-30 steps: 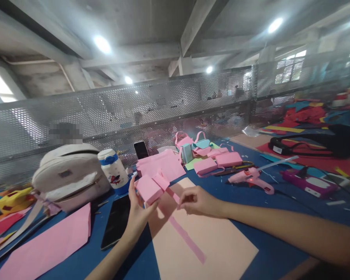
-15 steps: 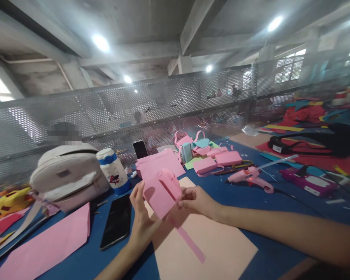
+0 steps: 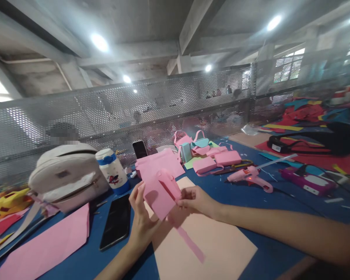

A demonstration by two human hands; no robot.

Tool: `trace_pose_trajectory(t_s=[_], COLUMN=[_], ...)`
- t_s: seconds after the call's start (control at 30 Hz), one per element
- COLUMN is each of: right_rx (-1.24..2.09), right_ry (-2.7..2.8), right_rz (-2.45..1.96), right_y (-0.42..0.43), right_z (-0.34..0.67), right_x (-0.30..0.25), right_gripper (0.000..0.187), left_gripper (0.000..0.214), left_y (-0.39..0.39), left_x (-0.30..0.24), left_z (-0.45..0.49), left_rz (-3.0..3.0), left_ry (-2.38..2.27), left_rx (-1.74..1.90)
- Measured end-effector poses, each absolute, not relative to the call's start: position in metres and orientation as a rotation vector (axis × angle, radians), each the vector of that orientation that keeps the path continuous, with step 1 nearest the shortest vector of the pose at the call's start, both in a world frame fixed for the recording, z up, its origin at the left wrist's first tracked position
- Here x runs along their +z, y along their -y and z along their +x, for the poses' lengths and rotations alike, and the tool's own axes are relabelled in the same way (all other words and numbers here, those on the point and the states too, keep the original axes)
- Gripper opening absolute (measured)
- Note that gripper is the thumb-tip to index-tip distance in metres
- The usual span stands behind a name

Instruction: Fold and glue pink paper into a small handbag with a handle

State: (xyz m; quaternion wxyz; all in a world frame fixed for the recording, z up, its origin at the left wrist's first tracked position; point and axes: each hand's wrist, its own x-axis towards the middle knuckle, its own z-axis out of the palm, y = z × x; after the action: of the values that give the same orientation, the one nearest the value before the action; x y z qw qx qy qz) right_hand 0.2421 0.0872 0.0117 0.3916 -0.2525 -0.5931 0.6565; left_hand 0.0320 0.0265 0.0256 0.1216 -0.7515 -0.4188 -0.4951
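Note:
A small pink felt or paper bag point(image 3: 157, 196) is held up at the middle of the view, with a folded flap or strap on its right side. My left hand point(image 3: 141, 216) grips its left and lower edge, thumb below and fingers behind. At its right edge, my right hand point(image 3: 194, 200) pinches the folded part between thumb and fingers. Below hangs or lies a pink strip point(image 3: 192, 245), over a peach sheet point(image 3: 221, 249). Whether that strip joins the bag cannot be made out.
A pink glue gun point(image 3: 247, 175) lies right, near finished pink pieces point(image 3: 227, 157) and a purple device point(image 3: 307, 181). To the left are a black phone point(image 3: 116, 221), a bottle point(image 3: 112, 171), a white backpack point(image 3: 67, 175) and pink sheets point(image 3: 49, 243). A perforated metal partition point(image 3: 163, 101) stands behind.
My right hand has pulled the folded part slightly, and the gap between it and the bag's front looks a little wider. My left hand keeps its hold.

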Motion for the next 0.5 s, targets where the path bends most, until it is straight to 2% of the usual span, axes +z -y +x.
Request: trace_pose_trajectory(t_s=[0.33,0.4,0.5], right_rx=[1.596,1.581,1.549], right_ry=[1.576,1.586,1.602], right_rz=[-0.604,-0.607,-0.612], right_y=[-0.09,-0.09,-0.09], right_z=[0.245,0.245,0.245], right_x=[0.01,0.01,0.013], right_gripper=[0.039,0.04,0.043], left_gripper=[0.108,0.101,0.068], left_y=[-0.023,-0.021,-0.018], left_x=[0.026,0.031,0.035], left_z=[0.035,0.037,0.041], left_rz=[-2.271,-2.301,-2.251], left_ry=[1.19,1.252,1.244], left_rx=[-1.437,-1.36,-1.169])
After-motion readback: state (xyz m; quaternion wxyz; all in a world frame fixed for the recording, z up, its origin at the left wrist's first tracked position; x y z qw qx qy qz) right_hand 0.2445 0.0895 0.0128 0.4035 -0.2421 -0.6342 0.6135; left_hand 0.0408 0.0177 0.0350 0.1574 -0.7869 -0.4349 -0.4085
